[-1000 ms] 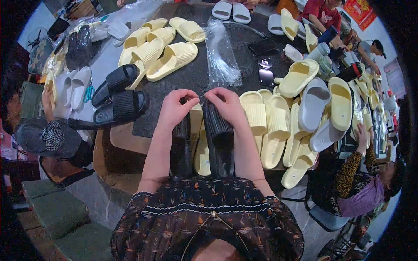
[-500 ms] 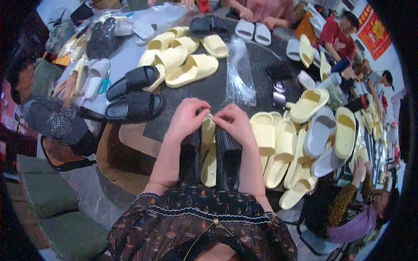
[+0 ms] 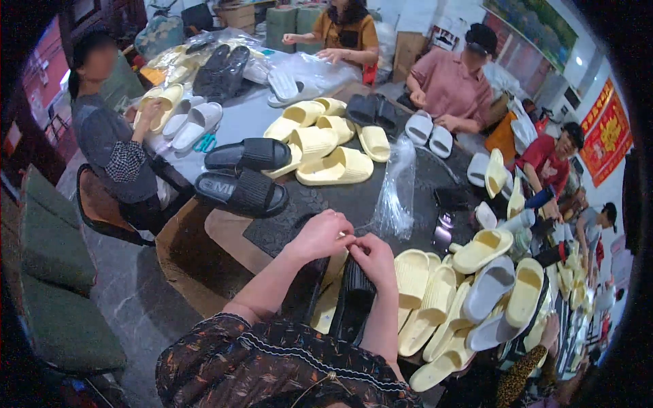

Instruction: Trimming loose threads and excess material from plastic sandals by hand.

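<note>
My left hand and my right hand meet in front of me, fingertips pinched close together. A tiny pale bit shows at the left fingertips, too small to name. What the right fingers pinch, if anything, is hidden. Below my right hand lies a black ribbed slide slipper. Left of it a cream slipper is partly covered by my hands and arms. Another dark slipper beside my left forearm is mostly hidden.
Cream slippers and a black pair lie farther left on the dark table. Clear plastic bags lie ahead. Cream and grey slippers pile up at my right. Several people sit around; an open cardboard box stands left.
The view has tilted up, showing more of the people across the table. My hands have come together, from slightly apart to fingertips nearly touching.
</note>
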`<action>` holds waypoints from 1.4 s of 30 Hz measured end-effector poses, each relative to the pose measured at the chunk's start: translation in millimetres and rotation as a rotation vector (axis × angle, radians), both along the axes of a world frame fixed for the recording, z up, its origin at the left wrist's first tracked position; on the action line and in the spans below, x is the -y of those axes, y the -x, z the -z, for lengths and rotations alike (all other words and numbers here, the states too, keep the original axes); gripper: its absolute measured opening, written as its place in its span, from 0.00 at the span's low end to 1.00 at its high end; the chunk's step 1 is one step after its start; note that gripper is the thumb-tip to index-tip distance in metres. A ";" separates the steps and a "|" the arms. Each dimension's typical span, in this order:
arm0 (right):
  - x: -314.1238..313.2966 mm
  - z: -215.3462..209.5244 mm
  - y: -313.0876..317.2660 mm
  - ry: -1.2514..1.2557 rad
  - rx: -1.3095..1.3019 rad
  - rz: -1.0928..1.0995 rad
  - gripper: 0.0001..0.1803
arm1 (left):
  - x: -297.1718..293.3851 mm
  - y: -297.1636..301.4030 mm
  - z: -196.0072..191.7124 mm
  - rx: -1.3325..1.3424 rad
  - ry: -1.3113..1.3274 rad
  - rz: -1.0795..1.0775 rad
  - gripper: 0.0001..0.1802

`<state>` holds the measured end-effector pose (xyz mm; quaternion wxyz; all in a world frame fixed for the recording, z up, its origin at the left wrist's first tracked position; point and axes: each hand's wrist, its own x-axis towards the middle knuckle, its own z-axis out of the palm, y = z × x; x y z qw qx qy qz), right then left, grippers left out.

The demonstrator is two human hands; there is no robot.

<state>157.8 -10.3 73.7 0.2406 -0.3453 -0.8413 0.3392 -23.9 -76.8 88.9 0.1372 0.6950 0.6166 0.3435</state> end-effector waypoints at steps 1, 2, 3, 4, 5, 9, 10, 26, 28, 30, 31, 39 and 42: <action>1.2 0.3 -1.4 0.081 -0.019 0.033 0.10 | 2.4 -2.2 -2.2 0.052 -0.037 -0.013 0.13; 0.1 3.1 -2.1 0.072 -0.020 0.015 0.10 | 3.4 -1.1 -5.4 0.050 -0.046 -0.031 0.13; -0.4 5.3 -3.1 0.150 -0.144 0.045 0.09 | 4.9 -0.8 -8.4 0.035 -0.058 -0.026 0.13; -1.6 6.9 -4.2 0.231 -0.267 0.075 0.09 | 7.1 0.1 -11.5 0.021 -0.068 -0.021 0.13; -3.4 8.1 -7.6 0.239 -0.278 0.083 0.09 | 11.1 2.1 -19.6 0.037 -0.043 -0.014 0.12; -5.5 8.4 -14.6 0.256 -0.322 0.127 0.09 | 13.5 18.7 -10.5 0.015 -0.022 -0.013 0.12; -5.9 11.1 -14.3 0.259 -0.324 0.113 0.09 | 12.8 20.7 -7.4 0.042 -0.025 0.039 0.12; -14.8 25.7 -15.2 0.262 -0.319 0.149 0.08 | -4.0 129.6 -52.0 0.398 -0.511 -0.706 0.38; -8.3 13.0 -10.0 0.312 -0.362 0.138 0.08 | 2.9 89.4 -46.1 0.377 -0.351 -0.500 0.28; -8.2 12.9 -13.3 0.298 -0.361 0.139 0.08 | 7.8 54.3 -48.3 0.229 0.029 -0.093 0.30; -8.3 13.9 -14.1 0.291 -0.361 0.122 0.09 | 0.6 48.6 -30.8 0.128 0.084 0.162 0.28; -15.0 22.9 -25.0 0.177 -0.416 0.232 0.10 | -38.5 0.3 11.3 -0.005 0.079 0.281 0.11; -11.7 20.6 -20.9 0.214 -0.431 0.271 0.08 | -36.2 -8.0 28.9 0.177 -0.040 0.144 0.10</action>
